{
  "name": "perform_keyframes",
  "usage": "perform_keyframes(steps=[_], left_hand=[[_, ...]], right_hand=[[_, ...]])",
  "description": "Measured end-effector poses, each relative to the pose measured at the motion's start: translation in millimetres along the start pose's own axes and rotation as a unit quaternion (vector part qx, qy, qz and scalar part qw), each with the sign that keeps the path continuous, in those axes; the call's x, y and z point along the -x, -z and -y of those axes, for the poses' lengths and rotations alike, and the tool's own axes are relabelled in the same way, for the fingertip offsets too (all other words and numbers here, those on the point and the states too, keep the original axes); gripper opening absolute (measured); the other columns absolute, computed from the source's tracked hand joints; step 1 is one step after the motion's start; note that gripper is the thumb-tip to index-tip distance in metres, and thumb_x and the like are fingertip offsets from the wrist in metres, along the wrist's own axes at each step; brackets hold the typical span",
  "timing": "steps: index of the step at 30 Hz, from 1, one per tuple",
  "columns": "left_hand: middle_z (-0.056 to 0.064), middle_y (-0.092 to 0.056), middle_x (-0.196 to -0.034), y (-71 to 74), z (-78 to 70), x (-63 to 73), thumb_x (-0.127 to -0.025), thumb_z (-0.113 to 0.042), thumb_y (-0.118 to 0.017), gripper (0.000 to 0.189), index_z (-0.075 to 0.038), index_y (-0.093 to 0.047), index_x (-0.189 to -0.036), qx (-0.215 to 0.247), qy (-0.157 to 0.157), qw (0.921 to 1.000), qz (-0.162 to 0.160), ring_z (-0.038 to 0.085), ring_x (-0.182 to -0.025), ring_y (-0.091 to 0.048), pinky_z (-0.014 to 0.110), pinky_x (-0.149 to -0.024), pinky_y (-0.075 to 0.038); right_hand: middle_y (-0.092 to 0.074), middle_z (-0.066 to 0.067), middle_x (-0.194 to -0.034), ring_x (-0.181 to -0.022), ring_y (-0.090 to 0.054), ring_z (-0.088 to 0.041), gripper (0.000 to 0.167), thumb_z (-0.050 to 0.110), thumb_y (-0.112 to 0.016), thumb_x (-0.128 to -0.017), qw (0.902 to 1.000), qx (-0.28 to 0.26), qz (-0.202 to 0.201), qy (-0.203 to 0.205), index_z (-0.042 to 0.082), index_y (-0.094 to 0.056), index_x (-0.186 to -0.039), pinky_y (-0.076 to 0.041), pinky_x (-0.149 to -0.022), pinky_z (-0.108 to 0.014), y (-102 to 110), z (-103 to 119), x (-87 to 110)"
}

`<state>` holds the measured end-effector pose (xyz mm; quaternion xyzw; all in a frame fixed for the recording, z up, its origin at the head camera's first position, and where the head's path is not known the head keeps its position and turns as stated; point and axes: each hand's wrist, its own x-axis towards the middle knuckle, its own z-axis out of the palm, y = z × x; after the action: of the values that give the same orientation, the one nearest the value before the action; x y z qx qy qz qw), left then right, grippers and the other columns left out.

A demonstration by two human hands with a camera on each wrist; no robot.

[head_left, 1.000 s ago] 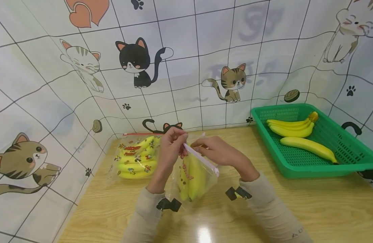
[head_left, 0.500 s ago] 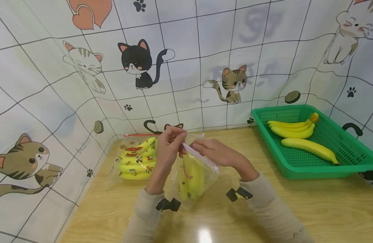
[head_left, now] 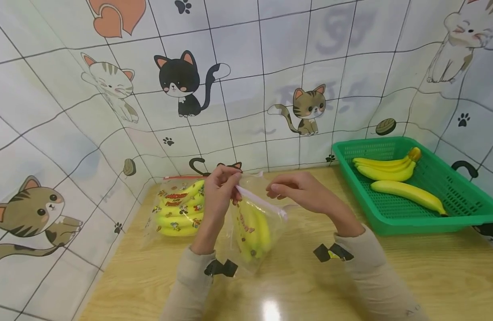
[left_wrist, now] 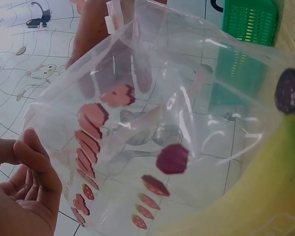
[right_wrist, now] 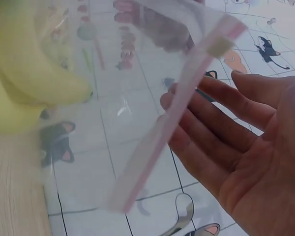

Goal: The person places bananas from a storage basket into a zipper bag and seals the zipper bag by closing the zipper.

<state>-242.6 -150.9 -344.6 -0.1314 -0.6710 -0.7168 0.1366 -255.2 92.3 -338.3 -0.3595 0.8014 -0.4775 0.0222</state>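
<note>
A clear zip bag (head_left: 277, 229) with a pale pink zip strip and printed pictures hangs slanted over the table. Yellow bananas (head_left: 256, 232) lie inside it, seen through the plastic. My left hand (head_left: 221, 192) pinches the bag's upper left corner between thumb and fingers. In the left wrist view the same hand (left_wrist: 32, 182) is at the bag's edge, beside red printed fruit. My right hand (head_left: 302, 191) is to the right of the strip, fingers loosely bent and holding nothing. The right wrist view shows its fingers (right_wrist: 216, 125) close to the strip (right_wrist: 179, 110), thumb spread apart.
A second bag (head_left: 176, 207) of bananas with a red zip lies at the back left. At the right stands a green basket (head_left: 375, 223) with a bunch of bananas (head_left: 387, 169) and a single banana (head_left: 408, 195). Cat-printed sheeting (head_left: 246, 129) closes off the back and sides.
My right hand has come off the bag's strip and moved right and slightly up. The left hand keeps its pinch and has shifted a little left with the bag.
</note>
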Motion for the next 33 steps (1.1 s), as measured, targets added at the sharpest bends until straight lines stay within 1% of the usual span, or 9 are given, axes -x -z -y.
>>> perform_keyframes(steps=[3,7,11,15,18,23,27,30,33], left_hand=[[-0.005,-0.06,-0.065,1.5,0.5,0.3,-0.101,-0.008,-0.063,0.013,0.004,-0.065,-0.107,-0.002,0.0,1.0,-0.001,0.01,-0.043,-0.053,0.021,-0.041,-0.043],[-0.005,-0.061,-0.064,2.3,0.3,0.4,-0.101,-0.008,-0.063,0.014,0.003,-0.065,-0.107,-0.006,-0.002,1.0,-0.001,0.01,-0.043,-0.053,0.021,-0.041,-0.043],[-0.004,-0.061,-0.063,2.3,0.1,1.7,-0.1,-0.009,-0.064,0.013,0.002,-0.065,-0.107,-0.011,0.01,0.9999,-0.004,0.011,-0.043,-0.053,0.022,-0.042,-0.043],[-0.002,-0.061,-0.065,2.3,1.0,3.3,-0.1,-0.007,-0.064,0.011,0.0,-0.066,-0.108,-0.017,0.026,0.9995,-0.002,0.011,-0.044,-0.054,0.022,-0.042,-0.044],[-0.001,-0.06,-0.065,2.3,1.9,3.7,-0.098,-0.006,-0.065,0.01,-0.001,-0.067,-0.107,-0.024,0.035,0.9991,-0.001,0.011,-0.044,-0.054,0.022,-0.042,-0.044],[-0.001,-0.059,-0.064,2.6,3.5,3.5,-0.097,-0.004,-0.065,0.01,-0.002,-0.067,-0.106,-0.03,0.044,0.9986,-0.003,0.011,-0.043,-0.054,0.023,-0.041,-0.043],[-0.001,-0.059,-0.063,3.1,4.8,2.9,-0.096,-0.004,-0.065,0.012,0.0,-0.066,-0.107,-0.029,0.051,0.9983,-0.002,0.012,-0.043,-0.054,0.023,-0.041,-0.043],[-0.002,-0.059,-0.063,3.7,5.3,2.9,-0.096,-0.004,-0.065,0.015,0.004,-0.065,-0.109,-0.025,0.051,0.9984,-0.001,0.012,-0.043,-0.054,0.023,-0.041,-0.043],[-0.002,-0.06,-0.063,4.3,5.1,3.3,-0.096,-0.004,-0.065,0.016,0.005,-0.065,-0.11,-0.023,0.051,0.9984,-0.003,0.011,-0.043,-0.054,0.023,-0.041,-0.043]], right_hand=[[-0.078,-0.01,-0.102,-0.093,-0.075,-0.014,0.021,0.016,-0.056,-0.107,1.0,0.007,-0.006,0.004,0.005,-0.074,-0.111,-0.063,-0.085,-0.033,8.5,-2.4,6.1],[-0.078,-0.003,-0.1,-0.091,-0.074,-0.012,0.022,0.019,-0.056,-0.107,0.9985,0.054,-0.002,-0.012,0.007,-0.074,-0.113,-0.062,-0.08,-0.032,26.5,-2.0,13.4],[-0.078,0.003,-0.099,-0.09,-0.073,-0.011,0.022,0.025,-0.056,-0.107,0.9922,0.121,0.0,-0.028,0.015,-0.075,-0.115,-0.059,-0.075,-0.029,50.5,-0.9,18.5],[-0.077,0.004,-0.094,-0.086,-0.072,-0.012,0.019,0.022,-0.058,-0.107,0.9833,0.179,0.006,-0.031,0.017,-0.076,-0.109,-0.058,-0.072,-0.029,75.8,-5.9,21.1],[-0.075,0.006,-0.089,-0.083,-0.069,-0.011,0.019,0.021,-0.059,-0.106,0.9704,0.238,0.015,-0.038,0.018,-0.077,-0.104,-0.054,-0.069,-0.03,95.2,-12.1,21.4],[-0.071,0.005,-0.084,-0.074,-0.06,-0.01,0.021,0.024,-0.056,-0.108,0.9464,0.307,0.046,-0.088,0.018,-0.075,-0.1,-0.048,-0.068,-0.032,130.7,-25.3,19.7],[-0.064,0.005,-0.075,-0.065,-0.053,-0.011,0.022,0.02,-0.054,-0.108,0.9228,0.365,0.056,-0.112,0.015,-0.069,-0.092,-0.044,-0.064,-0.032,159.9,-37.3,20.3],[-0.063,0.002,-0.074,-0.064,-0.053,-0.013,0.018,0.016,-0.056,-0.106,0.9053,0.403,0.059,-0.12,0.01,-0.069,-0.095,-0.045,-0.064,-0.035,179.8,-48.8,23.6],[-0.071,-0.003,-0.084,-0.07,-0.061,-0.018,0.014,0.013,-0.06,-0.103,0.8909,0.431,0.064,-0.128,0.005,-0.071,-0.102,-0.052,-0.067,-0.041,197.6,-64.3,28.6]])
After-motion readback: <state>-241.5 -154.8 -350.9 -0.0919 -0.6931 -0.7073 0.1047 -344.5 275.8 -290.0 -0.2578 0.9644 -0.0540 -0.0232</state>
